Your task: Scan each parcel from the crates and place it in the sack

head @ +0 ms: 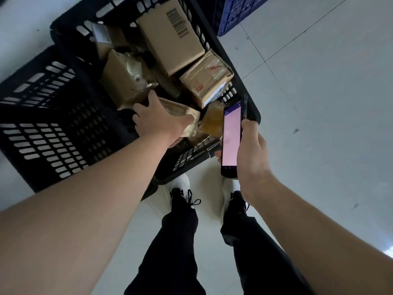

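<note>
A black slotted crate (63,86) stands on the floor in front of me, holding several brown cardboard parcels. My left hand (157,120) reaches into it and grips a small taped parcel (187,116) near the crate's front, thumb on its right side. My right hand (253,154) holds a black handheld scanner (232,137) upright over the crate's front right corner, its pink screen facing me. A large box with a barcode (172,35) lies at the back of the crate. No sack is in view.
A blue crate (240,13) stands at the top right behind the black one. Another taped box with red marks (206,77) lies right of centre in the crate. My legs and white shoes (180,184) are just below the crate. Pale tiled floor (319,103) spreads right.
</note>
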